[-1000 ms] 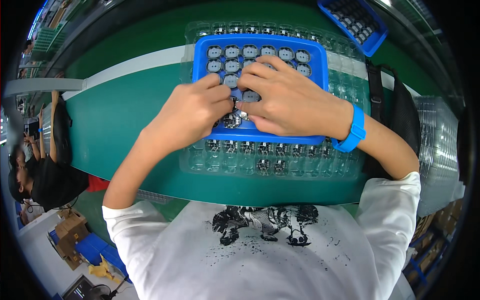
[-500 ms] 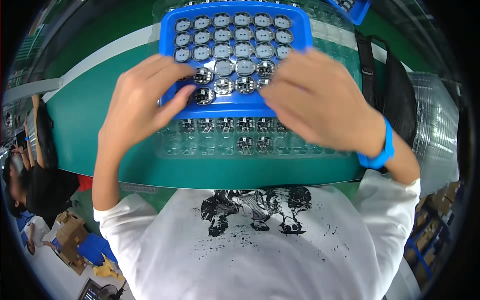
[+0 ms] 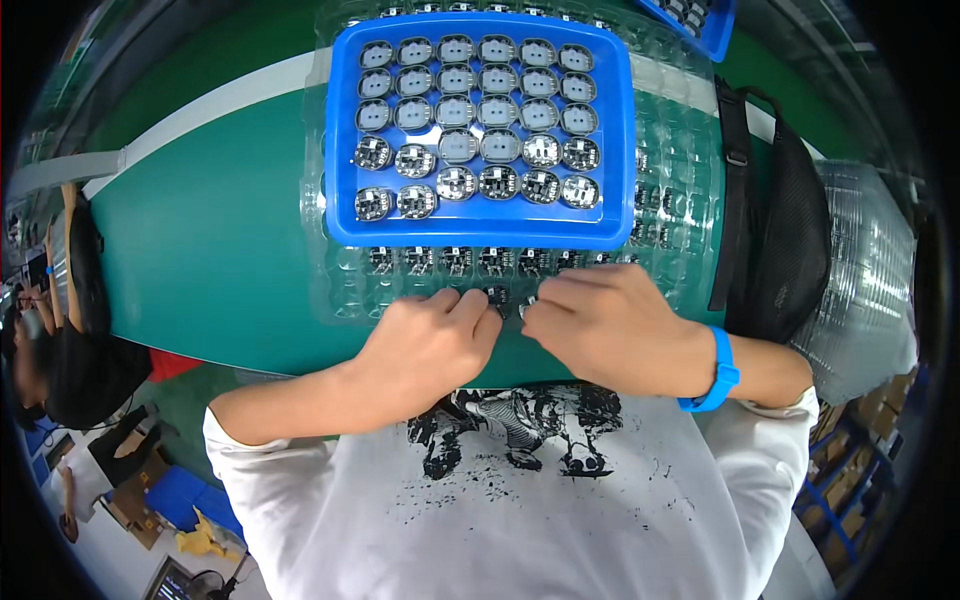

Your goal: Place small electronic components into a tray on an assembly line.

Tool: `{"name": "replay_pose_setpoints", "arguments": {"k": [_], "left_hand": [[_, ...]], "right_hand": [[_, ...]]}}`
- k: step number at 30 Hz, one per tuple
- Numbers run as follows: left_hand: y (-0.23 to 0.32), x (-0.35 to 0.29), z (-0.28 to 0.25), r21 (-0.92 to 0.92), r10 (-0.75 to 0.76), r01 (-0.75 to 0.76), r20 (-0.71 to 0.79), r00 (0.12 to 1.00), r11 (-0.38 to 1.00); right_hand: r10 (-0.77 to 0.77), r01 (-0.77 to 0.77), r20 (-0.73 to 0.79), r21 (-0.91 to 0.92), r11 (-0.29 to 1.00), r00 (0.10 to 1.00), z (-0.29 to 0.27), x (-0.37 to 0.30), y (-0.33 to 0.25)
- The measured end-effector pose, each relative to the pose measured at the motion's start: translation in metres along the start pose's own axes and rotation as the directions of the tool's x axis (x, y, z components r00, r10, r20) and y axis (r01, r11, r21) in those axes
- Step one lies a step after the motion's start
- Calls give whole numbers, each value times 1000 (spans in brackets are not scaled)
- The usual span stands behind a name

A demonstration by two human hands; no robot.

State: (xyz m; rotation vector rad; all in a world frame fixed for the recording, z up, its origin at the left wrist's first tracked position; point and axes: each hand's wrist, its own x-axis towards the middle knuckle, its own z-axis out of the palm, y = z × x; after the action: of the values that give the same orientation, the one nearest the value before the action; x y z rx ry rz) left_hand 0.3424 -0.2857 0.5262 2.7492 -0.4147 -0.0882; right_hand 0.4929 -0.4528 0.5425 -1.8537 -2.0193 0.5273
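Note:
My left hand is closed at the front edge of a clear blister tray, its fingertips at a small electronic module. Beside it, my right hand is pinched on another small silvery module, mostly covered by the fingers. On top of the clear tray sits a blue plastic tray. Inside it, rows of rounded modules show grey faces at the back and bare electronic parts in the front rows. More small modules stand in the clear tray's pockets.
A green table lies beneath the trays. At right are a black bag and a stack of clear plastic trays. Another blue tray shows at the far right. People are at the left edge.
Both hands have moved from over the blue tray down to the front of the clear tray. More modules with bare electronic parts now show in the blue tray's front rows.

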Motion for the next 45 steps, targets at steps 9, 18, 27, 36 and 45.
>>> {"name": "replay_pose_setpoints", "arguments": {"k": [9, 18, 27, 36, 45], "left_hand": [[6, -1, 10, -81, -21, 13, -104, 994, 997], [-4, -3, -19, -164, -59, 13, -276, 959, 986], [-61, 23, -59, -294, -272, 147, -451, 850, 944], [-75, 45, -48, -109, -181, 148, -427, 886, 983], [-73, 50, -44, -83, -175, 154, -428, 887, 985]], "right_hand": [[35, -47, -334, -27, 999, 942, -52, 49, 40], [87, -167, -350, -206, 964, 933, -40, 64, 44], [73, -155, -299, -263, 952, 951, -34, 71, 46], [54, -137, -322, -242, 961, 945, -32, 71, 45], [60, -132, -308, -219, 967, 950, -27, 69, 50]]}}
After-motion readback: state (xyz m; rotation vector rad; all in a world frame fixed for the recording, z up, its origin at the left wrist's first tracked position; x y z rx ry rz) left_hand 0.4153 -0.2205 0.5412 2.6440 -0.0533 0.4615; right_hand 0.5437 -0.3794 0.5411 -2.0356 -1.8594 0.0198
